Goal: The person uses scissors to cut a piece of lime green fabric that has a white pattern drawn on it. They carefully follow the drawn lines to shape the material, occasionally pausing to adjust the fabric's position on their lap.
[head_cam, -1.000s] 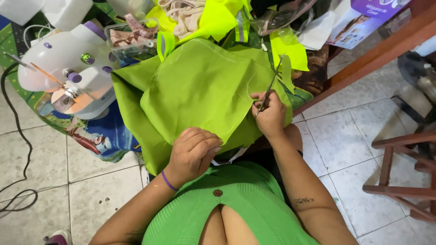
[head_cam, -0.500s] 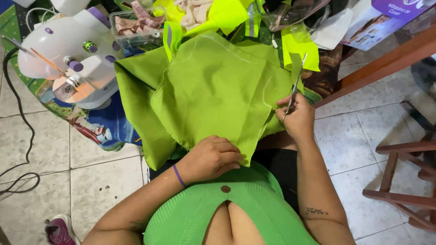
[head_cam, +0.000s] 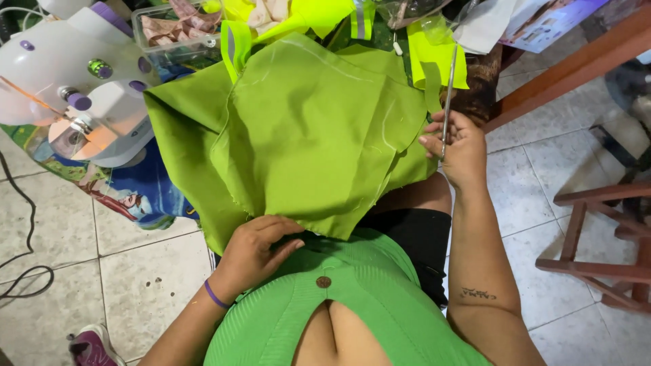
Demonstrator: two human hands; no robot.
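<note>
A large piece of green cloth [head_cam: 305, 135] lay spread over the person's lap, its far part resting against the table edge [head_cam: 576, 68] and its near hem hanging just above the green ribbed top. Draped that way, the cloth lay mostly flat and face up, with its raw right edge free and within reach of the tool.

The left hand [head_cam: 254, 247] sat at the near hem, knuckles up. Its fingers were curled and close together, pressing on or pinching the lower edge of the cloth, seemingly to hold it taut and keep it from sliding off the lap; whether the fingertips actually gripped a fold underneath could not be told.

The right hand [head_cam: 458, 146] was just beside the cloth's right edge, not clearly touching it. Its fingers were wrapped shut around the handles of a pair of scissors [head_cam: 447, 88], whose slim metal blades pointed up and away, almost upright and closed or nearly so. Held like that, the points stayed clear of the cloth and the body.

To the left, on a patterned cover, stood a small white sewing machine [head_cam: 74, 81]. A clear box of scraps [head_cam: 173, 34] stood behind the cloth, and a wooden chair [head_cam: 603, 257] stood on the tiled floor to the right
</note>
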